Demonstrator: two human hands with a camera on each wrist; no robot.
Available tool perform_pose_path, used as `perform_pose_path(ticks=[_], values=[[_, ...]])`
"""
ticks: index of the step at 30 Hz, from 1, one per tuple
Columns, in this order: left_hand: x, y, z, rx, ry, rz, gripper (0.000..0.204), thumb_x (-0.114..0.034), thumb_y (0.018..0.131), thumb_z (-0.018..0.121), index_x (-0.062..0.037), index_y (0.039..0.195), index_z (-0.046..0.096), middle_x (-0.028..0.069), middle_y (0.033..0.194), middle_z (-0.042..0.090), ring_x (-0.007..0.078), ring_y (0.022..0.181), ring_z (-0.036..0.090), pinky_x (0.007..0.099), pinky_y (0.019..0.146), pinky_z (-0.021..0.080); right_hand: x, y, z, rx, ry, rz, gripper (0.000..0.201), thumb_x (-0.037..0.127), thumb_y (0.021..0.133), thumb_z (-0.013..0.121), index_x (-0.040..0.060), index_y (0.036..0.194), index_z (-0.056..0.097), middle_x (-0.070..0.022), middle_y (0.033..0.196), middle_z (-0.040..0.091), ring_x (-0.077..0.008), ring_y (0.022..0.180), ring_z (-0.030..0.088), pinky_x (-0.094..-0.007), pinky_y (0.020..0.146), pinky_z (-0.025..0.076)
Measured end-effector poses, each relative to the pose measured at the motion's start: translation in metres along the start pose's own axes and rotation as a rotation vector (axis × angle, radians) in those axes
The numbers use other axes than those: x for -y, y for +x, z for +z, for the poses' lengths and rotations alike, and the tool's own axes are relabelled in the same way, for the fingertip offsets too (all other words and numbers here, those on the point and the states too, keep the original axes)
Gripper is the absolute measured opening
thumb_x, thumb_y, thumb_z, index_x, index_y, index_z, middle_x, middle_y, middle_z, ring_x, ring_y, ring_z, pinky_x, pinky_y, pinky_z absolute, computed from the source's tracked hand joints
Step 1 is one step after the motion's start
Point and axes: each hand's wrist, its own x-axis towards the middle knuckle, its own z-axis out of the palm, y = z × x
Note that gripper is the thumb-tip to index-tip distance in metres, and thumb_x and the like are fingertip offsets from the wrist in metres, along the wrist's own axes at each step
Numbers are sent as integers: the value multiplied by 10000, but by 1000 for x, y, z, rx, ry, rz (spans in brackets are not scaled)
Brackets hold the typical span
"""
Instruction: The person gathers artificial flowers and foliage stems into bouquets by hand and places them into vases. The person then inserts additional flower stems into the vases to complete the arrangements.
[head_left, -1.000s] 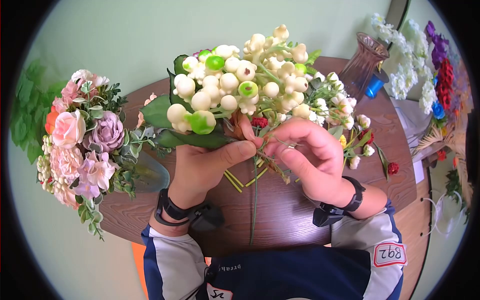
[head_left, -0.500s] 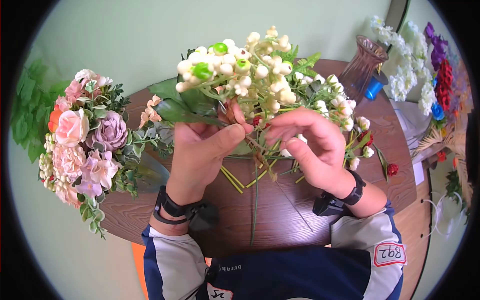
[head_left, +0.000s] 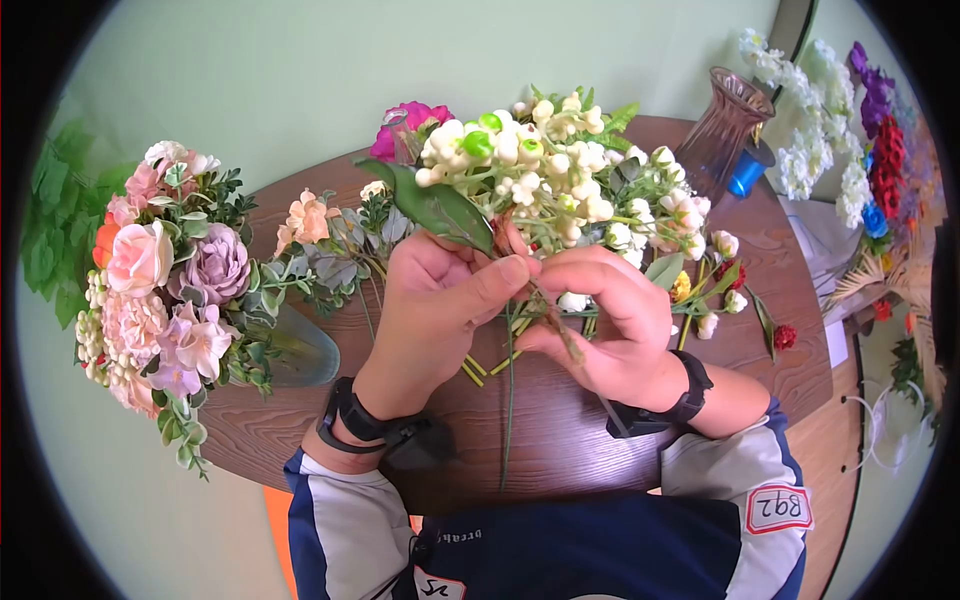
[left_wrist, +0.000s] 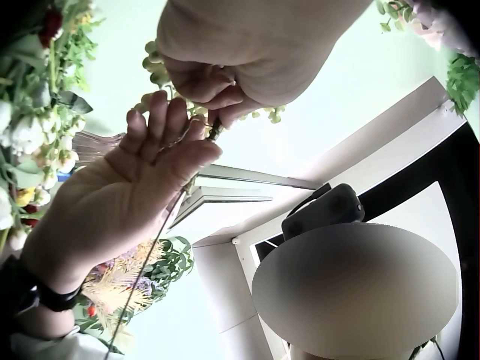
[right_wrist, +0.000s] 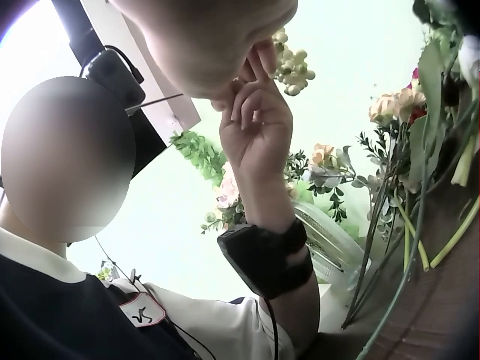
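My left hand (head_left: 430,310) pinches the stem of a spray of cream-white berries (head_left: 555,160) between thumb and fingers, just under its heads. A broad dark green leaf (head_left: 440,208) sticks out to the left above that hand. Brownish stuff wraps the stem (head_left: 566,340) below the pinch, and the stem slants down to the right. Close beside it, my right hand (head_left: 625,320) has its fingers curled at the same stem, thumb below. In the left wrist view the right thumb (left_wrist: 191,159) presses along the stem, while the left hand (left_wrist: 247,52) shows from below.
A vase of pink and mauve flowers (head_left: 140,300) stands at the table's left. Loose white roses (head_left: 690,212), cut stems and a magenta flower (head_left: 405,128) lie behind the hands. At the back right are a purple glass vase (head_left: 722,130) and a blue ribbon roll (head_left: 748,172).
The berry spray has tipped away and moved slightly right, uncovering the magenta flower. My right hand moved off the stem, then came back to it. My left hand stays on the stem.
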Motion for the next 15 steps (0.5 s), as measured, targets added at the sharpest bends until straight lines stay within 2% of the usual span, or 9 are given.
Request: perform_pose_path(ticks=[1,3,4,6,8,12,14,15], values=[[0,-1,4,-1,-1,-2,163,-23,790,649,9,939,593,41,815,623,35,573,474,168,484,327,-1,-1,1,-22,9,4,297,-7,683,721,-26,953,598,-131,851,612,-215,705,612,-279,609,491],[-2,-2,12,-85,78,64,155,-27,795,650,24,933,602,47,802,626,72,631,555,183,547,420,-3,-3,4,-45,19,9,270,2,692,724,-22,931,603,-124,825,615,-197,684,611,-267,592,485],[-1,-3,11,-86,78,65,155,-27,795,650,24,933,602,47,802,626,72,631,555,183,547,420,-3,-5,6,-45,14,9,238,-2,704,713,-23,916,606,-122,803,616,-190,672,607,-259,581,479],[1,-3,8,-58,91,81,149,-28,798,648,38,925,607,56,791,629,105,683,599,213,628,479,-4,-9,8,-44,8,9,206,-6,717,703,-24,900,609,-119,781,617,-183,660,604,-251,569,472],[4,-2,8,-78,121,113,146,-24,799,644,43,923,608,60,794,631,105,684,599,216,635,482,-5,-16,9,-13,257,197,156,-21,747,673,-31,891,615,-112,751,620,-161,648,606,-241,562,472],[4,-3,9,-64,93,143,145,-14,808,627,52,936,608,72,811,640,99,706,595,225,674,483,3,-17,14,-48,373,305,108,10,826,602,-38,922,613,-98,758,627,-145,642,608,-232,557,471],[7,-1,8,-104,133,186,143,-12,813,620,52,940,607,79,821,642,101,723,596,226,690,479,11,-14,15,-91,792,639,187,120,903,532,-34,971,612,-82,765,630,-133,621,599,-226,543,464],[8,1,8,-143,173,227,141,-10,817,612,53,944,605,85,831,644,104,741,597,228,706,476,12,-13,15,-92,791,640,187,120,903,532,-34,971,612,-82,765,630,-133,621,599,-226,543,464]])
